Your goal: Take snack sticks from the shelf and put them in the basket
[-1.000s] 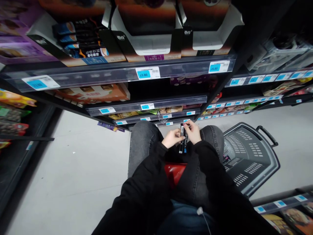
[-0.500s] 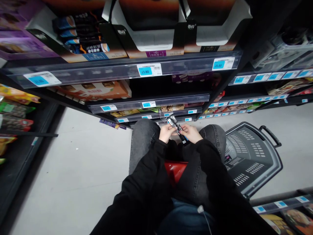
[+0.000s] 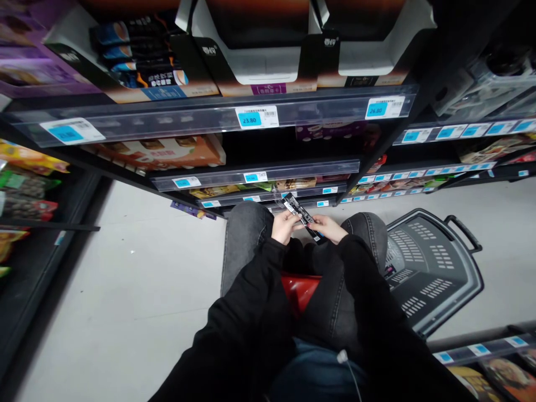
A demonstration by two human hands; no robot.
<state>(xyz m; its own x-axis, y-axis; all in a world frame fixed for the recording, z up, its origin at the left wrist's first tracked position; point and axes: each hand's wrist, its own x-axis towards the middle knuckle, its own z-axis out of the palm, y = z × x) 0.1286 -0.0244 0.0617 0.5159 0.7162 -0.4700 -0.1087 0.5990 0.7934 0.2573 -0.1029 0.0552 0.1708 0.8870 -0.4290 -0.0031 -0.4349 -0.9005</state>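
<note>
Left hand (image 3: 285, 227) and right hand (image 3: 328, 228) just fingertip-pinch that black packet (image 3: 296, 205), so a loose grip could drop it.

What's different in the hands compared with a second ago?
The black packet has tipped from nearly upright to a slant, top leaning left. The right hand has gone from its top to its lower part. Both it and the left hand still hold on.

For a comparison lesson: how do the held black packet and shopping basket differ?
The black packet is slim and small; the shopping basket is far larger, with slotted sides. Left hand and right hand hold the packet; the basket rests on the floor. Both are mostly dark.
</note>
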